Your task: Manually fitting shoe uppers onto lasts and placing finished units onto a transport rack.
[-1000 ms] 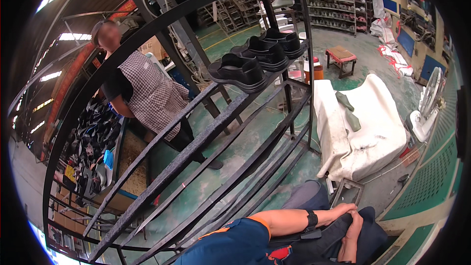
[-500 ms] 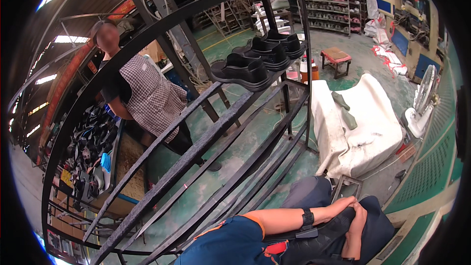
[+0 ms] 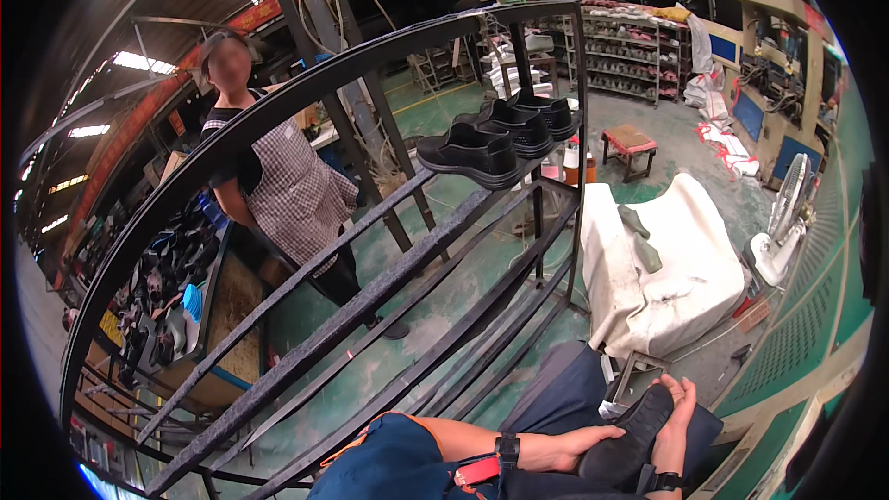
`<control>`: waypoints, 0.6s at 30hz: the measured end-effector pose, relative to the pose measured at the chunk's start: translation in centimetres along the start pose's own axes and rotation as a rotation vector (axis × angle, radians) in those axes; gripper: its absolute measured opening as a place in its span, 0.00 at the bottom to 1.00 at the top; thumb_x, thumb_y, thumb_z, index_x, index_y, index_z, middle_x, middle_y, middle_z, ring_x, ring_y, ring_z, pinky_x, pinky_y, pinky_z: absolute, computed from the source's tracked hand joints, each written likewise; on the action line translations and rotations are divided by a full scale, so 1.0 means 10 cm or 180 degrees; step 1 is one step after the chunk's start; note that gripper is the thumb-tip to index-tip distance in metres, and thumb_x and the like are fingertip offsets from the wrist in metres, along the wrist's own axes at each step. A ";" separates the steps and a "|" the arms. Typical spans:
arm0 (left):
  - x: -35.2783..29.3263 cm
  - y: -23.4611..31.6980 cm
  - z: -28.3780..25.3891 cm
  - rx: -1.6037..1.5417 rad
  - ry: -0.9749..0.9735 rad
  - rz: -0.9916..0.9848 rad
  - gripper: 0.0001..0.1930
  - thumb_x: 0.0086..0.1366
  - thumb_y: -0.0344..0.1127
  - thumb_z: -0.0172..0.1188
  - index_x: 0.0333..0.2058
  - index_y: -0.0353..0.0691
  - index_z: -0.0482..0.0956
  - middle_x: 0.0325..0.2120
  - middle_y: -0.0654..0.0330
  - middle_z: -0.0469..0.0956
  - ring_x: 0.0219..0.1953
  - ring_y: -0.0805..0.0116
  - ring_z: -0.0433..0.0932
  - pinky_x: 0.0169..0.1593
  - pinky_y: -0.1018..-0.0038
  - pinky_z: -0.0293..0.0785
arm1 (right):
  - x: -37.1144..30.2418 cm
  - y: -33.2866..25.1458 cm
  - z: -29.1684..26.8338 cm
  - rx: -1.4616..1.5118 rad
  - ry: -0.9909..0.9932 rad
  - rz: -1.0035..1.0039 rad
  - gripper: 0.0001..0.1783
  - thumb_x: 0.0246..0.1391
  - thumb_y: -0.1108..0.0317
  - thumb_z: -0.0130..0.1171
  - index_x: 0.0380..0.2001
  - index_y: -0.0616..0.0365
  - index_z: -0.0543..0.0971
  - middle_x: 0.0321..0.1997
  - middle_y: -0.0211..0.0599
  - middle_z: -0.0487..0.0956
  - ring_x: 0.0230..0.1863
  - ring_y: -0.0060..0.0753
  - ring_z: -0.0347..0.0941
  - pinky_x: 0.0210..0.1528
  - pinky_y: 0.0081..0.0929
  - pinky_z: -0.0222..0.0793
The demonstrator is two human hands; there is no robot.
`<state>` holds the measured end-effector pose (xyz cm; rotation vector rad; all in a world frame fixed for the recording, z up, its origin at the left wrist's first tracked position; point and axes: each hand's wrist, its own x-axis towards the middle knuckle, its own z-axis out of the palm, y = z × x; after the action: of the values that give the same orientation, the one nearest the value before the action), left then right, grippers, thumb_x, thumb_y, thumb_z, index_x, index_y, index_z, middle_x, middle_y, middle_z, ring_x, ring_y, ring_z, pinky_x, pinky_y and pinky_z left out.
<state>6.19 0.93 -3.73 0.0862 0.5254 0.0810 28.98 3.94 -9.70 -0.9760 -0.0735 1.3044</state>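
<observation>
A black shoe (image 3: 636,435) rests in my hands above my lap, low on the right. My left hand (image 3: 585,447) closes on its left side, thumb along the edge. Cupped around the far right side of the shoe is my right hand (image 3: 681,407), its fingers curled over near the tip. A dark strap circles each wrist. The shoe's long face is turned upward, but whether that is its sole is hard to tell. Several black shoes (image 3: 470,156) stand in a row on the top bars of a black metal rack (image 3: 361,310) in front of me.
Beyond my knees, a white cloth (image 3: 681,282) covers a bulky object, with green pieces (image 3: 641,236) on top. A white fan (image 3: 782,222) stands at the right beside a green panel. A person in a checked apron (image 3: 292,176) stands behind the rack, near a table of shoes (image 3: 167,287).
My hands were together at the shoe's far end; the left has moved back along its side, showing more of the shoe. The whole view has shifted slightly.
</observation>
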 end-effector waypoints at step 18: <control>-0.51 0.14 0.37 0.1276 0.0233 0.0560 0.42 0.70 0.39 0.56 0.71 0.37 0.38 0.65 0.51 0.62 0.62 0.64 0.68 0.62 0.69 0.68 | 0.44 0.30 -0.98 -0.0863 -0.0866 -0.1041 0.19 0.59 0.80 0.44 0.51 0.64 0.78 0.40 0.35 0.82 0.40 0.26 0.78 0.45 0.21 0.74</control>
<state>3.59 1.54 2.17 0.5230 0.6011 0.1502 33.51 1.88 -19.68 -0.9602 -0.6085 1.1317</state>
